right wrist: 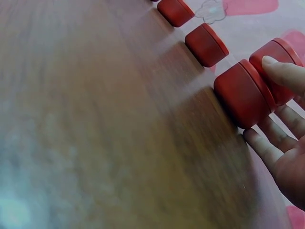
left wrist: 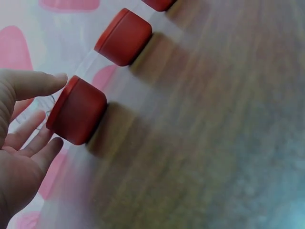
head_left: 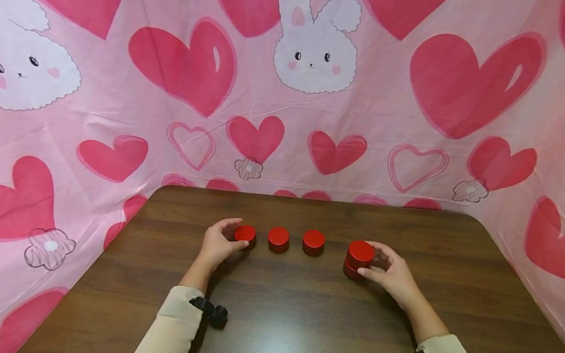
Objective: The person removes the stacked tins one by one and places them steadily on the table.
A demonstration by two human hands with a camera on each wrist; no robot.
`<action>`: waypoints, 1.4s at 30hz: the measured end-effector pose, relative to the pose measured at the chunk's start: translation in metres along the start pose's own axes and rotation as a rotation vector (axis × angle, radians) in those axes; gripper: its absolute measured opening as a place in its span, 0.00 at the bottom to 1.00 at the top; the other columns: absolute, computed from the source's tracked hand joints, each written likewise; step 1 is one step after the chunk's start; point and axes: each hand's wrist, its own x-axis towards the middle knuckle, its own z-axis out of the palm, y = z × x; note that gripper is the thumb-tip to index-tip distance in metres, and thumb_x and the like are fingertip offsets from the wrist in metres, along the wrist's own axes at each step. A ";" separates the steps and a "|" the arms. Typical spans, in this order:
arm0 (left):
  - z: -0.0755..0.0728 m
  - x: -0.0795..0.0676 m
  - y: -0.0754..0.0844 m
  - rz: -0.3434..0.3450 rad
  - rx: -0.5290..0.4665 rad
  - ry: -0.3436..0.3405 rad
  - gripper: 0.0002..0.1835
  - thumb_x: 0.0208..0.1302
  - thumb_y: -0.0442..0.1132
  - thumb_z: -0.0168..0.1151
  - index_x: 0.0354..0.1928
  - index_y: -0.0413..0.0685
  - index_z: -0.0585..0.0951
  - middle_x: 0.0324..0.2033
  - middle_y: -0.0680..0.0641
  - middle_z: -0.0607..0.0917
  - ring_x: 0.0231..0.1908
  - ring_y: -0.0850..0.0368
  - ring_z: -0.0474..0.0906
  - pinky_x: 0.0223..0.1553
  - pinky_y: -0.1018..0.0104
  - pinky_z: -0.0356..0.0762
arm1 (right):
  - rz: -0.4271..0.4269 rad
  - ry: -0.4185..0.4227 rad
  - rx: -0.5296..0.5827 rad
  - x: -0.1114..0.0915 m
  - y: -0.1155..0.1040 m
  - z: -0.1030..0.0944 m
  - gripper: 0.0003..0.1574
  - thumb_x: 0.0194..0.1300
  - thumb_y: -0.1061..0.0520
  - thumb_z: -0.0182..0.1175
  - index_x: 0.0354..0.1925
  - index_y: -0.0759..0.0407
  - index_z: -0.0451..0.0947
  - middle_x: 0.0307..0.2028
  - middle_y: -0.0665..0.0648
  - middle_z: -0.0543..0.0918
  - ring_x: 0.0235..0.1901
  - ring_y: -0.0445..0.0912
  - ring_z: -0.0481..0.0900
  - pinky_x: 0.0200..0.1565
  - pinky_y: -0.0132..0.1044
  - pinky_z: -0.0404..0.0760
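A row of small red round tins with lids crosses the table. At its left end my left hand (head_left: 218,244) is around one tin (left wrist: 78,112), thumb at the lid rim and fingers spread on the far side. At the right end, one tin (head_left: 360,253) sits on top of another (right wrist: 240,95). My right hand (head_left: 395,276) holds the upper tin, with the thumb (right wrist: 276,67) against its side. Some fingers reach down beside the lower tin; their tips behind the stack are partly hidden.
Two single tins, one at centre left (head_left: 278,240) and one at centre right (head_left: 313,243), stand between the hands with gaps around them. Beneath is a brown wooden table (head_left: 276,310). A pink cloth (head_left: 308,111) with hearts and rabbits hangs behind the far edge and along both sides.
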 end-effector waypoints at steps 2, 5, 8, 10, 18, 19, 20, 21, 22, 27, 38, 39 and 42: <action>-0.001 0.000 0.003 0.008 -0.027 0.003 0.32 0.47 0.23 0.74 0.58 0.34 0.77 0.56 0.35 0.79 0.59 0.42 0.75 0.62 0.53 0.69 | 0.000 -0.002 0.000 0.000 0.000 0.000 0.41 0.55 0.62 0.73 0.64 0.64 0.68 0.55 0.66 0.78 0.49 0.46 0.78 0.49 0.30 0.78; -0.001 0.000 0.007 0.023 -0.047 0.007 0.33 0.46 0.22 0.74 0.58 0.33 0.76 0.57 0.33 0.78 0.59 0.41 0.75 0.62 0.52 0.69 | -0.002 -0.005 -0.001 0.000 0.000 0.000 0.41 0.55 0.62 0.72 0.64 0.64 0.68 0.55 0.66 0.78 0.50 0.48 0.78 0.49 0.30 0.78; -0.002 0.000 0.011 0.026 -0.049 0.001 0.32 0.48 0.24 0.74 0.58 0.35 0.76 0.57 0.32 0.78 0.59 0.39 0.74 0.62 0.51 0.70 | 0.000 -0.007 -0.004 0.000 0.000 0.000 0.41 0.55 0.62 0.72 0.64 0.64 0.68 0.55 0.67 0.78 0.50 0.49 0.78 0.49 0.30 0.78; -0.003 -0.003 0.018 0.029 -0.042 -0.005 0.31 0.48 0.25 0.74 0.58 0.36 0.77 0.58 0.32 0.77 0.59 0.38 0.73 0.61 0.50 0.70 | 0.002 -0.009 -0.009 0.000 0.000 -0.001 0.41 0.55 0.62 0.72 0.65 0.64 0.68 0.55 0.66 0.78 0.50 0.49 0.78 0.50 0.30 0.78; -0.002 0.001 0.024 0.010 -0.031 -0.027 0.32 0.49 0.33 0.77 0.59 0.48 0.78 0.60 0.36 0.77 0.59 0.38 0.74 0.56 0.50 0.75 | 0.022 -0.011 -0.027 0.001 0.004 -0.002 0.42 0.54 0.62 0.73 0.64 0.66 0.67 0.55 0.69 0.77 0.48 0.44 0.79 0.49 0.30 0.79; -0.001 0.001 0.026 0.016 -0.035 -0.029 0.32 0.49 0.33 0.77 0.59 0.48 0.78 0.59 0.37 0.77 0.59 0.38 0.73 0.55 0.50 0.76 | 0.023 -0.013 -0.027 0.001 0.004 -0.002 0.42 0.54 0.62 0.73 0.64 0.66 0.67 0.55 0.69 0.77 0.48 0.44 0.79 0.49 0.30 0.79; 0.000 0.000 0.027 0.024 -0.038 -0.031 0.32 0.49 0.34 0.77 0.59 0.48 0.78 0.59 0.38 0.77 0.59 0.38 0.73 0.55 0.50 0.76 | 0.025 -0.013 -0.027 0.001 0.005 -0.002 0.42 0.54 0.62 0.73 0.64 0.66 0.67 0.55 0.69 0.77 0.48 0.44 0.79 0.49 0.30 0.79; 0.001 0.000 0.029 0.031 -0.039 -0.031 0.31 0.49 0.34 0.77 0.58 0.48 0.78 0.59 0.39 0.77 0.59 0.38 0.73 0.54 0.50 0.77 | 0.026 -0.013 -0.027 0.002 0.005 -0.002 0.42 0.54 0.62 0.73 0.64 0.66 0.67 0.55 0.69 0.77 0.48 0.44 0.79 0.49 0.30 0.79; 0.002 -0.001 0.030 0.041 -0.037 -0.033 0.31 0.50 0.34 0.77 0.58 0.48 0.79 0.58 0.40 0.78 0.60 0.38 0.73 0.55 0.50 0.76 | 0.028 -0.013 -0.027 0.002 0.005 -0.002 0.42 0.53 0.62 0.73 0.64 0.66 0.67 0.55 0.69 0.78 0.48 0.44 0.79 0.49 0.29 0.79; 0.008 -0.002 0.034 0.079 -0.025 -0.043 0.29 0.51 0.34 0.76 0.58 0.49 0.79 0.57 0.43 0.78 0.60 0.37 0.71 0.57 0.48 0.74 | 0.025 -0.018 -0.025 0.001 0.005 -0.003 0.43 0.52 0.64 0.74 0.63 0.69 0.66 0.54 0.70 0.78 0.48 0.47 0.79 0.48 0.28 0.79; 0.028 -0.005 0.044 0.157 -0.069 -0.093 0.30 0.47 0.29 0.77 0.56 0.43 0.80 0.55 0.41 0.79 0.55 0.35 0.76 0.56 0.47 0.75 | 0.055 -0.032 -0.003 0.000 0.006 -0.004 0.41 0.52 0.66 0.73 0.62 0.72 0.67 0.52 0.70 0.78 0.47 0.48 0.79 0.47 0.29 0.80; 0.030 -0.005 0.045 0.163 -0.073 -0.099 0.30 0.47 0.29 0.77 0.56 0.42 0.80 0.55 0.40 0.79 0.55 0.34 0.76 0.56 0.46 0.74 | 0.054 -0.033 -0.001 0.000 0.006 -0.004 0.41 0.52 0.65 0.73 0.62 0.72 0.67 0.52 0.69 0.78 0.47 0.48 0.79 0.47 0.29 0.80; 0.036 -0.005 0.047 0.181 -0.079 -0.129 0.31 0.47 0.26 0.76 0.57 0.38 0.78 0.56 0.36 0.78 0.54 0.33 0.75 0.57 0.41 0.72 | 0.050 -0.038 0.003 0.000 0.008 -0.005 0.40 0.53 0.65 0.73 0.61 0.72 0.68 0.51 0.69 0.79 0.47 0.47 0.79 0.47 0.29 0.80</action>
